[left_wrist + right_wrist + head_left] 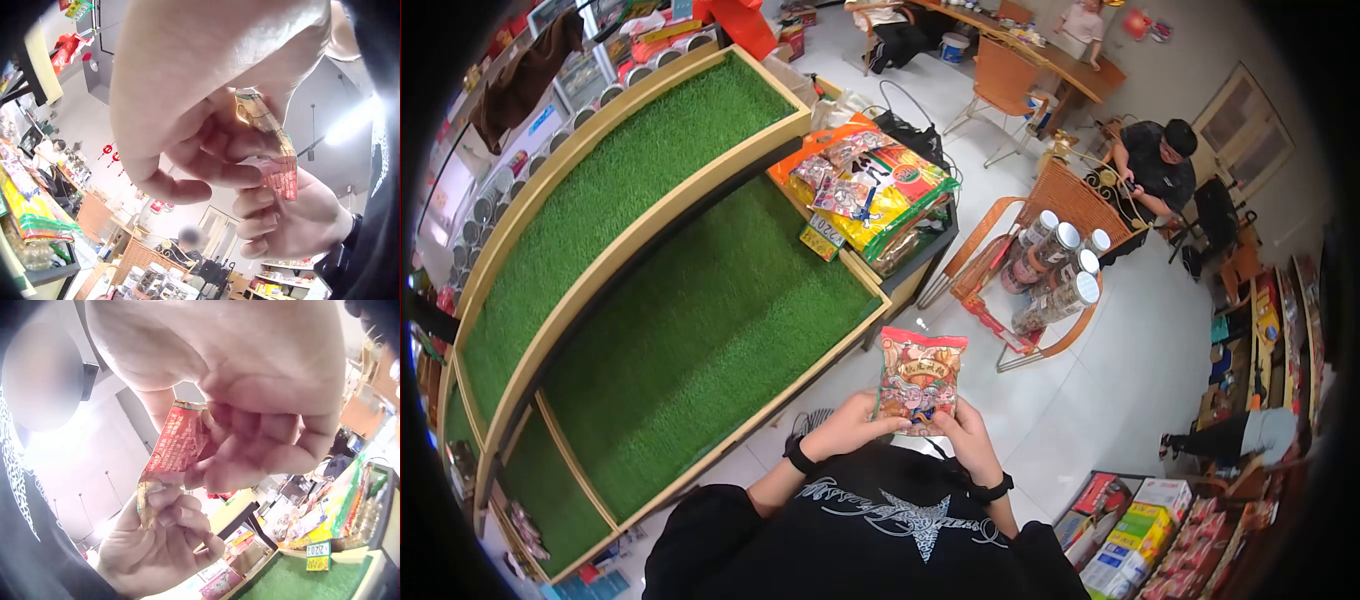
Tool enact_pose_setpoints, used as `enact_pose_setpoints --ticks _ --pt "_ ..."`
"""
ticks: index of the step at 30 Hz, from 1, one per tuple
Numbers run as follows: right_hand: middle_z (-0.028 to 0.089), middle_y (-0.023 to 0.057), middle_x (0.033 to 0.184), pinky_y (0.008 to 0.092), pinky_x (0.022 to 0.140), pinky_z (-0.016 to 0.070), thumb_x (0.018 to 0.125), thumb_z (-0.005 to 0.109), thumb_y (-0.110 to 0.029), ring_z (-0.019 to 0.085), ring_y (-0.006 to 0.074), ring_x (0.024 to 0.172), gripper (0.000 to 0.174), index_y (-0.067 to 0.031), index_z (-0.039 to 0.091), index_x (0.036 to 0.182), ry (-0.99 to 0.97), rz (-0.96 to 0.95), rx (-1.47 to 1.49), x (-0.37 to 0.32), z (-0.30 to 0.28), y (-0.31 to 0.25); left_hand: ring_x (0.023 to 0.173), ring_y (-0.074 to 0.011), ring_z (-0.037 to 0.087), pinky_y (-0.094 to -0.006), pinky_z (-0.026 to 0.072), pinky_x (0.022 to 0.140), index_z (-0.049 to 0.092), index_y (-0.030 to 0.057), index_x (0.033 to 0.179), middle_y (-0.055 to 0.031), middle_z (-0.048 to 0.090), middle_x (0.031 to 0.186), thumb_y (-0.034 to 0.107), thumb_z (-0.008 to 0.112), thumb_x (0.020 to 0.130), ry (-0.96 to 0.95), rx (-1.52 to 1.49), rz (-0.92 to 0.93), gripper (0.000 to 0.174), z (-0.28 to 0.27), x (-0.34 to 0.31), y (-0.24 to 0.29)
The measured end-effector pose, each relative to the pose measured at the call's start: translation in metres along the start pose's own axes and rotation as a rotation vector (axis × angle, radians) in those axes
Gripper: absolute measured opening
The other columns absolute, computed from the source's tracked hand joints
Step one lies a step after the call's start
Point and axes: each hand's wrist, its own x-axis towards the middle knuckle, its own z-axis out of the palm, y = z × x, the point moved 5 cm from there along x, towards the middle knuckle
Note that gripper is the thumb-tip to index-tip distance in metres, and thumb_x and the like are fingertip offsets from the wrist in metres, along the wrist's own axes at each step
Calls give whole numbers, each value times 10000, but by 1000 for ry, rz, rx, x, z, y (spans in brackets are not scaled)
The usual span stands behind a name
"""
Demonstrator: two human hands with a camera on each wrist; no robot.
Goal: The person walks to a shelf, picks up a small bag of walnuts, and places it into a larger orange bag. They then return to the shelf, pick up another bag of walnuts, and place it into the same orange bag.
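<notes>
A small red and tan printed snack packet is held upright in front of the chest between both hands. My left hand grips its lower left side, thumb across the front. On the lower right side, my right hand pinches it with the thumb on the printed face. From the left wrist, the packet shows edge-on, with curled fingers behind it. The right wrist view shows the packet's red back, printed with small text, and fingers of both hands against it.
A wooden display stand with green turf shelves fills the left. Large yellow snack bags lie at its far end, beside a price tag. A chair holds several lidded jars. A person sits behind it. Boxes stand lower right.
</notes>
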Motion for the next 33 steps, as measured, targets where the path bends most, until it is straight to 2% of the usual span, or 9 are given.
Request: enact_pose_setpoints --ticks 7,9,13,15,20,25,29,31,33 --pt "572 76 969 262 767 461 853 506 -131 536 116 889 295 45 474 1087 -84 52 -66 51 -16 -6 785 -99 530 -259 430 724 568 -18 962 -56 606 856 171 609 785 123 40 7 262 -17 29 -11" --pt "574 73 982 249 779 436 850 511 -123 527 101 876 284 43 486 1078 -104 68 -82 71 -20 -8 867 -196 565 -301 423 772 584 3 954 -128 584 942 235 616 763 104 45 -104 302 -28 42 -11" --pt "574 65 994 239 781 418 849 510 -121 523 95 868 285 43 490 1081 -120 128 -12 109 -24 -25 891 -213 563 -307 419 782 573 -12 966 -141 585 944 254 610 766 121 110 -105 335 -53 75 0" --pt "575 61 992 240 780 418 848 511 -119 518 93 879 274 41 499 1071 -143 48 -80 131 -30 -38 891 -226 564 -313 421 778 555 -37 981 -149 587 933 266 598 773 312 154 44 370 -73 95 6" --pt "572 56 991 243 799 406 844 516 -116 509 96 897 285 41 494 1081 -166 28 -165 176 -43 -51 675 -216 529 -323 411 612 535 -49 791 -158 529 721 323 621 756 354 285 66 383 -108 135 2" --pt "561 54 998 241 807 396 845 518 -128 501 97 904 310 39 480 1103 -143 -7 -182 215 -41 -51 664 -218 529 -324 409 603 538 -40 781 -154 533 717 326 620 756 399 301 92 377 -137 153 5" --pt "559 54 975 225 777 402 853 501 -117 502 89 874 279 37 484 1084 -104 128 -130 236 -38 -43 704 -220 554 -318 420 632 562 -35 843 -156 564 759 308 627 752 454 257 -2 361 -150 158 5" --pt "548 -3 868 181 640 402 850 501 -154 492 41 742 248 3 509 1043 -131 104 -124 254 -36 -41 717 -216 558 -314 423 645 564 -35 860 -154 572 774 308 629 751 479 246 -34 366 -158 161 1" --pt "553 2 878 184 643 407 847 502 -138 499 44 751 241 2 503 1043 -180 150 -86 273 -34 -37 744 -209 566 -306 430 671 567 -36 893 -149 587 804 307 633 747 521 216 -79 379 -162 162 -4"
